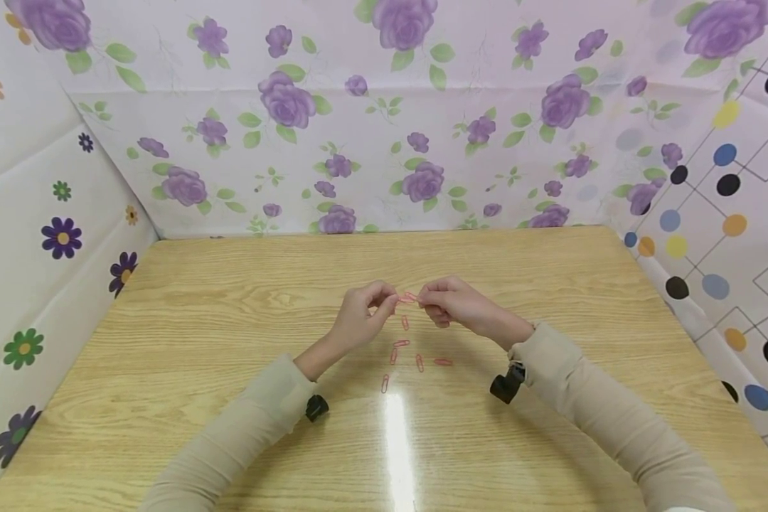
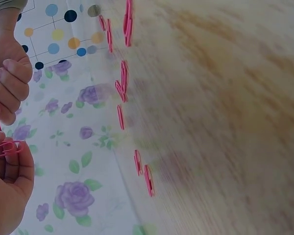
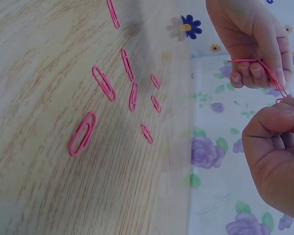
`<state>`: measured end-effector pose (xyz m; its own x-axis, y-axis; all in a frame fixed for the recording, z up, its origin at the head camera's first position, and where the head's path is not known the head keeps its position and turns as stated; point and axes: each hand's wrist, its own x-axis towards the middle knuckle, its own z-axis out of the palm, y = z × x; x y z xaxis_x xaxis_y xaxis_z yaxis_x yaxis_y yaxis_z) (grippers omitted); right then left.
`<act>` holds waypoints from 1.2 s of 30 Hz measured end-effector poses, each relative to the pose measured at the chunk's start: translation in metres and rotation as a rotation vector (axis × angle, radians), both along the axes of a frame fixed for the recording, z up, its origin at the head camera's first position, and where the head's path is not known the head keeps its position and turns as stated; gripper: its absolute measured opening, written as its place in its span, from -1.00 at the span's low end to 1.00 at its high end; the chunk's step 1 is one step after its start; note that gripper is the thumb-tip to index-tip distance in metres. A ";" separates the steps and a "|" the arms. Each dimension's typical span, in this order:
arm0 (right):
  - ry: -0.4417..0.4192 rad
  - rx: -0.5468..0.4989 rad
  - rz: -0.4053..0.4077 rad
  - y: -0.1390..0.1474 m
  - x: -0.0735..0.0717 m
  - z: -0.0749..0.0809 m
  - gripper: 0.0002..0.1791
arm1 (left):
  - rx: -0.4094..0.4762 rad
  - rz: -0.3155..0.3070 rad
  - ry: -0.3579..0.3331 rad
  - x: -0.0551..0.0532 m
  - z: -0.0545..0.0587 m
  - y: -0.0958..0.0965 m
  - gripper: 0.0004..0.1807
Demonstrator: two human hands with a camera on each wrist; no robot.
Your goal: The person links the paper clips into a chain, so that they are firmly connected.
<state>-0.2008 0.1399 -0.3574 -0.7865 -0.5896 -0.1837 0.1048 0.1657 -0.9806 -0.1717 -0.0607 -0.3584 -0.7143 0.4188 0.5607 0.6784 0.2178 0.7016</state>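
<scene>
Over the middle of the table, both hands hold a short string of pink paper clips [image 1: 409,296] between them. My left hand [image 1: 366,313] pinches it with thumb and fingers; one clip [image 3: 242,60] sticks out past those fingers in the right wrist view. At the other end, my right hand [image 1: 457,304] pinches a clip [image 3: 281,92] mostly covered by its fingertips. In the left wrist view, the left hand [image 2: 12,183] is below and the right hand [image 2: 10,85] above, the clips meeting end to end between them.
Several loose pink paper clips lie on the wooden table [image 1: 243,299] below the hands, one [image 1: 385,384] nearest the front and another [image 1: 443,362] to the right. Flower-patterned sheeting [image 1: 371,135] stands behind the table, with dotted sheeting [image 1: 697,249] on the right.
</scene>
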 end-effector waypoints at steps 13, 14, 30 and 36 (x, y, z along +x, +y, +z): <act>-0.046 -0.005 0.033 -0.002 0.002 0.003 -0.72 | 0.006 -0.016 0.121 0.000 0.001 -0.001 -0.91; -0.057 -0.012 0.036 -0.002 0.002 0.004 -0.72 | 0.006 -0.016 0.129 0.000 0.001 -0.001 -0.91; 0.181 0.089 0.028 0.004 0.004 0.001 -0.72 | 0.044 -0.019 0.111 -0.002 -0.002 -0.011 -0.91; 0.302 0.099 -0.048 0.007 0.002 -0.001 -0.77 | 0.055 -0.028 -0.041 0.002 -0.001 -0.011 -0.91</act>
<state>-0.1989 0.1471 -0.3583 -0.8410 -0.5410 0.0072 -0.1780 0.2641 -0.9479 -0.1694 -0.0722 -0.3592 -0.7259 0.4083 0.5535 0.6539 0.1601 0.7395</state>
